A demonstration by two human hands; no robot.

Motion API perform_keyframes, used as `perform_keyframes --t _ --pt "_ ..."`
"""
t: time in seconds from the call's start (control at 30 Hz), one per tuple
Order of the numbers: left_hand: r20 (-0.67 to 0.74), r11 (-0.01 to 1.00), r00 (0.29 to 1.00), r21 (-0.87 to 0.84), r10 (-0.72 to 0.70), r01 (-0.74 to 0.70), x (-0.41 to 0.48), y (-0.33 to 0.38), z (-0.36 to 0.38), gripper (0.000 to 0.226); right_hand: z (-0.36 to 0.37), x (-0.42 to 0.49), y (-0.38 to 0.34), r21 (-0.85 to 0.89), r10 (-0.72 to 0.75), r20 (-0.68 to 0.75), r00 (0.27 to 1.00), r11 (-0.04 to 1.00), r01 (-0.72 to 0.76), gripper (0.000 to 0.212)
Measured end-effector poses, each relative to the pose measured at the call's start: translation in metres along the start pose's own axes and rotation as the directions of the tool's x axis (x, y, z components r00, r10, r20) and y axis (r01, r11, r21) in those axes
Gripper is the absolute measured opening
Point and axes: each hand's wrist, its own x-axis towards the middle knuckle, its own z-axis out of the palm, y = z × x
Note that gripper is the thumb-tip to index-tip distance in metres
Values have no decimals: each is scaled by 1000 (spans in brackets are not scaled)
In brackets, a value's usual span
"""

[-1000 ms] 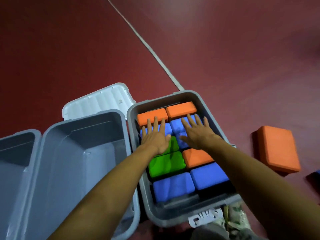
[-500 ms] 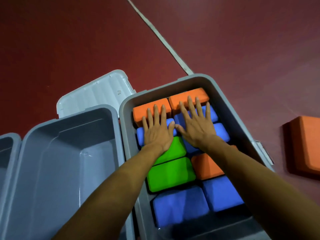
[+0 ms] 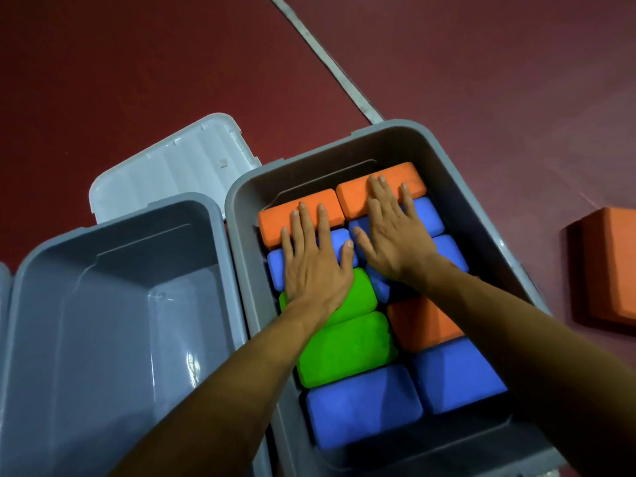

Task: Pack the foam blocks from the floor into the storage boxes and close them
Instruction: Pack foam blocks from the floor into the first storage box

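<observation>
Our hands have moved forward in the last second. Before, the fingertips lay on the blue blocks (image 3: 361, 404); now they reach the two orange blocks (image 3: 413, 182) at the far end of the full storage box (image 3: 344, 142). We also lean closer over this box than before.

Our left hand (image 3: 316, 266) lies flat with the fingers spread, the palm on a green block (image 3: 361, 297) and the fingertips on the left orange block. Our right hand (image 3: 395, 242), just beside it, is also flat and spread, over blue blocks, with the fingertips on the right orange block. Neither hand grips anything; both seem to press down.

We judge that we are settling the top layer so that a lid can close. The foam blocks fill the box in two rows, from under our fingertips back below our forearms.

The packing is not finished: a loose orange block (image 3: 609, 266) lies on the floor (image 3: 137, 63), well to the right of our right hand. To the left of our left hand an empty storage box (image 3: 113, 215) stands open, and a white lid (image 3: 172, 166) lies beyond it. The foam may spring up again when we lift our hands.
</observation>
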Motion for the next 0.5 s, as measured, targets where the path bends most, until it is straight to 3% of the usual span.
perform_keyframes --t 0.37,0.5 --pt "-31 997 1000 76 3 0 29 -10 10 73 11 29 4 -22 0 62 998 1000 1 72" --pt "25 998 1000 65 3 -4 17 -8 9 74 9 15 1 -14 8 141 990 1000 -7 73"
